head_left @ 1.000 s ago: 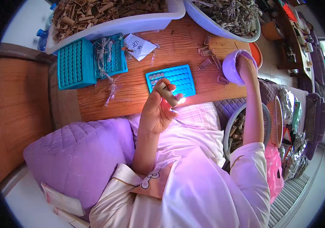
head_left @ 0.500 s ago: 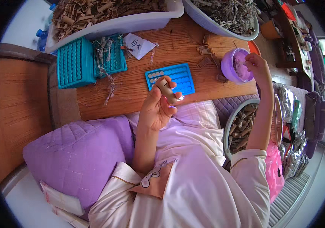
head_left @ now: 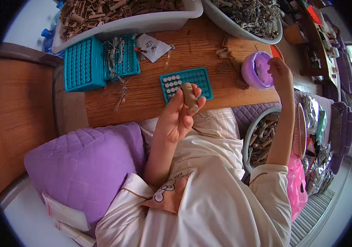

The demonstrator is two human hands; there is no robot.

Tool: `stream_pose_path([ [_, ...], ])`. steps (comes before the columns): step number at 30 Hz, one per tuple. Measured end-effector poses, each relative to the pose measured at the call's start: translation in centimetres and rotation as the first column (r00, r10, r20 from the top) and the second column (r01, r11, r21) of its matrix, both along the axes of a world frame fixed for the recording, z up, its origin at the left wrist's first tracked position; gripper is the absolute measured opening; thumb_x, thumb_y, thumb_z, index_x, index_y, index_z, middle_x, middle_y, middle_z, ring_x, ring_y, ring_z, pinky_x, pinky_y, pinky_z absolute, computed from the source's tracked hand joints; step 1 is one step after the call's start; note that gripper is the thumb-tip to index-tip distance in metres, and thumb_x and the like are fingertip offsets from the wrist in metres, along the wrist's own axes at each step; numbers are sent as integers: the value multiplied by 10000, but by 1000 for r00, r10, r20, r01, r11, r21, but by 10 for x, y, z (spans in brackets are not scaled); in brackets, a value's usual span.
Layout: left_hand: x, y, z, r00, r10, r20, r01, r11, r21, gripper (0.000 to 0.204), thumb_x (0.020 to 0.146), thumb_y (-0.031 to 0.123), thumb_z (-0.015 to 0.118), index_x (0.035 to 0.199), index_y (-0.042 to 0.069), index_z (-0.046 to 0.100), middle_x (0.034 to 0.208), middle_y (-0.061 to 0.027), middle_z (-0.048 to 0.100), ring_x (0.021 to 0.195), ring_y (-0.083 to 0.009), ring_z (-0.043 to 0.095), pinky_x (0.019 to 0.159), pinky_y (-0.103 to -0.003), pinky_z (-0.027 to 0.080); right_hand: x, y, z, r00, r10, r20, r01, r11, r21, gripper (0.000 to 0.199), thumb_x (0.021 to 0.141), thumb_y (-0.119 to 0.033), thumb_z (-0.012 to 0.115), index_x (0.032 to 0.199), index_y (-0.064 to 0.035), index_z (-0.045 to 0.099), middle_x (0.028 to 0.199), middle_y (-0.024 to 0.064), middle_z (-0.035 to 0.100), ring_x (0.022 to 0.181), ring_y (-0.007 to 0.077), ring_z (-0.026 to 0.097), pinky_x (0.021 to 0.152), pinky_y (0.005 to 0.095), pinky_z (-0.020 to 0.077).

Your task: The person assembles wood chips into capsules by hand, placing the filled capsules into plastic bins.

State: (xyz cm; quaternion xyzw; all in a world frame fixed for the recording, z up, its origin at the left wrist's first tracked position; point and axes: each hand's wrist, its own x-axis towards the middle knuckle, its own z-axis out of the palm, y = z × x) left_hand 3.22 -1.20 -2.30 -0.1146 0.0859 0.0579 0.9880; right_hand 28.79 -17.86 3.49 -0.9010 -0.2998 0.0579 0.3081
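Grasping a small brown tube (head_left: 190,97), the left hand (head_left: 177,120) hung near the teal tray (head_left: 200,82) on the wooden surface (head_left: 143,101), while whether the right hand (head_left: 282,76), beside the purple bowl (head_left: 249,73), held anything was unclear.

It looked like a home workshop: a purple quilted cushion (head_left: 83,164) lay near a wooden table (head_left: 143,92) with stacked trays (head_left: 81,66) and a full tub (head_left: 147,24).

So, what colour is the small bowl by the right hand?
The small bowl is light purple, best seen in the head view.
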Motion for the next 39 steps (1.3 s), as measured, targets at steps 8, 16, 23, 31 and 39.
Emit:
stream_pose_path([
  [8,0,-3,-5,999,-6,52,6,1000,13,363,830,305,428,1056,21,425,1008,-74,508,944,-190,520,460,-176,528,-78,51,7,922,219,-321,-57,893,447,212,759,-2,498,969,-6,526,738,65,588,677,105,558,632,205,434],
  [16,0,-7,1,991,120,-61,-78,885,458,425,826,301,453,1106,-12,389,1059,-136,476,839,-199,576,416,-137,489,-148,86,8,807,345,-479,-149,904,401,102,734,2,522,835,-8,511,801,92,555,725,174,564,607,284,451],
  [23,-2,-11,3,987,124,-99,-29,752,659,437,839,293,429,1158,2,366,1059,-129,502,844,-195,578,387,-155,461,-158,83,17,897,345,-276,-240,905,351,53,769,34,466,820,35,479,832,113,576,719,162,569,574,263,503],
  [31,0,-11,7,984,120,-129,-1,734,679,406,850,277,409,1132,-11,370,908,-82,538,797,-180,588,369,-155,458,-160,80,5,901,333,-277,-223,905,362,68,765,15,477,831,11,494,799,129,587,666,214,593,568,291,482],
  [39,0,-9,0,964,161,-214,68,624,779,361,853,281,416,1117,35,428,847,-18,538,666,-60,532,386,-140,402,-163,81,-15,942,314,-119,-254,898,359,54,735,-4,507,785,-4,487,782,139,586,680,293,573,574,314,453],
])
